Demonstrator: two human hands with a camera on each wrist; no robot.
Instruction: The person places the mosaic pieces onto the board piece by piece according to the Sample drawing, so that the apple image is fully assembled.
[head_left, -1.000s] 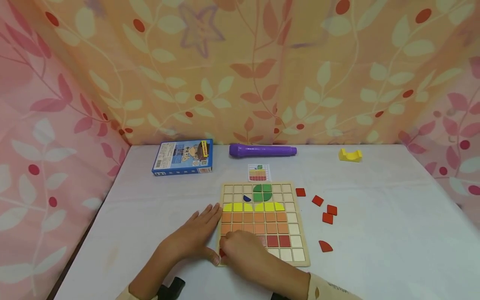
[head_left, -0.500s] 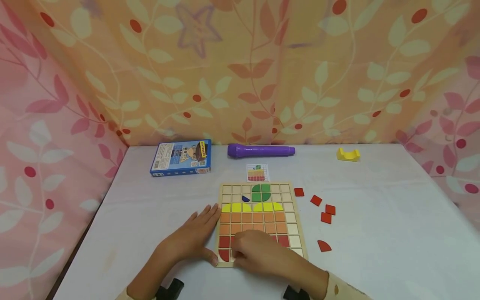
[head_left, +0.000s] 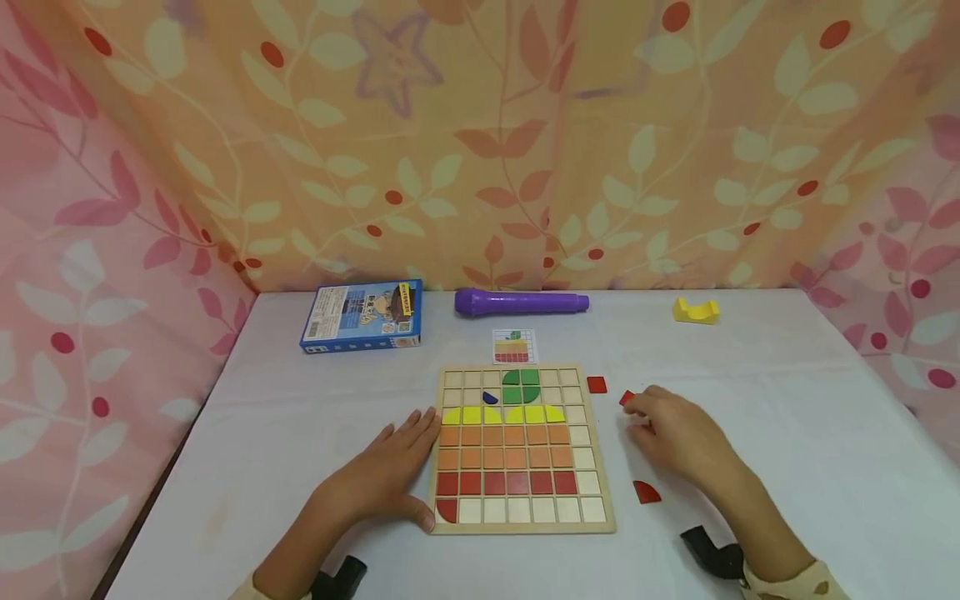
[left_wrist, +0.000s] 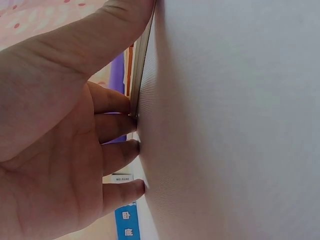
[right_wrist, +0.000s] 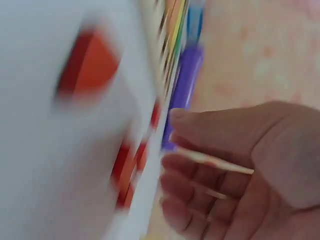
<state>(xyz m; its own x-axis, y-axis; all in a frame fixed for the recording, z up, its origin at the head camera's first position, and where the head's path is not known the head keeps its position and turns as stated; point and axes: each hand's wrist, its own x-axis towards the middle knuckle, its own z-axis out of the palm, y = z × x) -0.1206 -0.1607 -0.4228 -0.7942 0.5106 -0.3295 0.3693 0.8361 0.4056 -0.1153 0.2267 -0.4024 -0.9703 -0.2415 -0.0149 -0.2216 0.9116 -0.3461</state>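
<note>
A wooden grid board (head_left: 588, 433) lies mid-table, filled with green, yellow, orange and red tiles. A red quarter-round (head_left: 447, 509) sits in its bottom-left cell. My left hand (head_left: 397, 467) lies flat on the cloth, with its fingers (left_wrist: 120, 127) against the board's left edge (left_wrist: 141, 75). My right hand (head_left: 652, 421) hovers right of the board over loose red square tiles (right_wrist: 127, 170), fingers loosely curled and holding nothing that I can see. One red tile (head_left: 627, 397) shows at its fingertips. Another red tile (head_left: 597, 384) and a red quarter-round (head_left: 647, 492) lie nearby.
A small pattern card (head_left: 514, 346) lies behind the board. Along the back of the table are a blue box (head_left: 362, 317), a purple tube (head_left: 521, 302) and a yellow block (head_left: 696, 311). Patterned curtains close in the back and both sides.
My right hand has left the board's lower rows and moved right to the loose red tiles. The whole red row now shows. The left hand has stayed put.
</note>
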